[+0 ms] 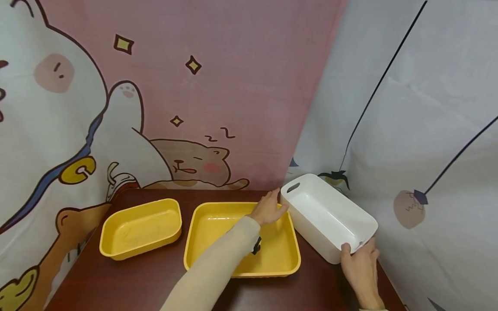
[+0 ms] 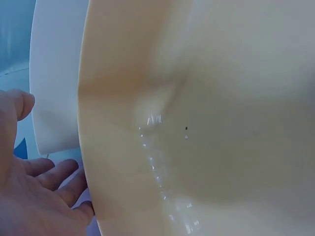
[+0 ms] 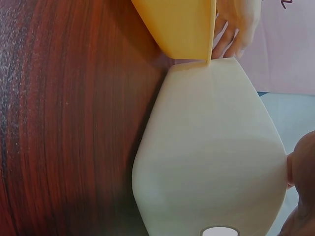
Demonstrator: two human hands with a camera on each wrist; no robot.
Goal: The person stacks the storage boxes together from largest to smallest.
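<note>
A white bin (image 1: 313,235) with a slot handle at its far end stands at an angle on the right. My right hand (image 1: 361,265) grips its near right end, thumb over the rim; in the right wrist view only part of that hand (image 3: 302,169) shows beside the bin wall (image 3: 206,132). By the bin's far left end is my left hand (image 1: 268,209), reaching across a large yellow tray (image 1: 276,248). Its fingers are spread in the left wrist view, where the hand (image 2: 42,196) is beside the white bin (image 2: 56,83); contact is hard to tell.
A smaller yellow tray (image 1: 144,233) sits on the left of the dark red-brown table (image 1: 136,287). Behind the table hangs a printed cloth (image 1: 249,108) with cartoon animals, and more cloth (image 1: 435,142) runs along the right side, close to the bin.
</note>
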